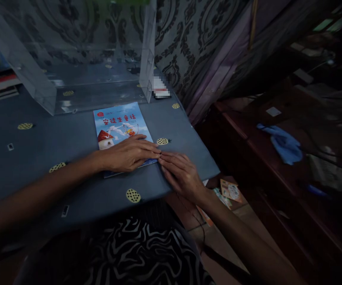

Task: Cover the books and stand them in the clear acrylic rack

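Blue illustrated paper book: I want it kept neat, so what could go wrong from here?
The bare left hand lying across the book might crease its cover. The bare right hand at the book's right edge could nudge it askew. Sliding away, it might bump the clear plastic frame.

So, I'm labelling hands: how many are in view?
2: the left hand lies over the blue-covered book, the right hand at its near right corner. No others show.

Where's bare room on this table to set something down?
Widest: blue tablecloth left of the book, between clear stand and left forearm. Smaller: right of the book, out to the tablecloth's edge. Crowded: the book's near right corner, where left hand and right hand meet.
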### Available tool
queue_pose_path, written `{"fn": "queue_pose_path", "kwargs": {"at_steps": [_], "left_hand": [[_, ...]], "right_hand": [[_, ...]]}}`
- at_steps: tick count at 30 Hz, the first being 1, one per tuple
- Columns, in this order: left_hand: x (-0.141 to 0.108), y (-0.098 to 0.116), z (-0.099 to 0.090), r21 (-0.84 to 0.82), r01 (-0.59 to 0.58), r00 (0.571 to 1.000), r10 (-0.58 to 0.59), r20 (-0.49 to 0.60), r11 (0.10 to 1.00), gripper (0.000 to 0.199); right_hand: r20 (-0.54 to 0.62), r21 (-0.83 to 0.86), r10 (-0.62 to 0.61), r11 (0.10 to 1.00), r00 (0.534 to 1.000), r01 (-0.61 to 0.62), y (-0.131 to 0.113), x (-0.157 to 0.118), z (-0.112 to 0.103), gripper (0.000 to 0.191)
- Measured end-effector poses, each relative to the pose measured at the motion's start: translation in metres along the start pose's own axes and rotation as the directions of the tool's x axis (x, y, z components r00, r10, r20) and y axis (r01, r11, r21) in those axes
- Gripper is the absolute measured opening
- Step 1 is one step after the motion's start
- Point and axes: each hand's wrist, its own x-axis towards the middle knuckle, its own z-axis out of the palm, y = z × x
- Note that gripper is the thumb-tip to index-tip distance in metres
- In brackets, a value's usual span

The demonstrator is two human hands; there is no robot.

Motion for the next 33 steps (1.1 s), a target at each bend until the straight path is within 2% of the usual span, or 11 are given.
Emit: {"fn": "queue_pose_path", "kwargs": {"at_steps": [6, 12, 16, 23, 33], "left_hand": [[-0.01, 0.007, -0.002, 0.055, 0.027, 0.997, -0.03, 0.066, 0.998, 0.047], [-0.021, 0.018, 0.007, 0.177, 0.032, 0.994, -0.049, 0.097, 0.984, 0.06], [-0.02, 0.031, 0.009, 0.305, 0.031, 0.992, -0.066, 0.104, 0.952, 0.051], [-0.024, 0.052, 0.011, 0.483, 0.051, 0.989, -0.112, 0.1, 0.874, 0.043], [-0.071, 0.074, 0.009, 0.566, 0.118, 0.976, -0.2, 0.086, 0.816, 0.04]], "right_hand": [[0.019, -0.026, 0.011, 1.0, 1.0, -0.011, -0.002, -0.003, 0.001, 0.029], [0.048, -0.036, 0.046, 0.998, 0.998, -0.044, -0.001, -0.005, 0.002, 0.035], [0.061, -0.066, 0.062, 0.996, 0.996, -0.058, -0.005, -0.005, 0.001, 0.037], [0.049, -0.105, -0.037, 0.994, 0.998, 0.042, -0.005, -0.002, -0.001, 0.044], [0.045, -0.158, -0.077, 0.984, 0.996, 0.084, -0.003, 0.001, 0.0, 0.039]]}}
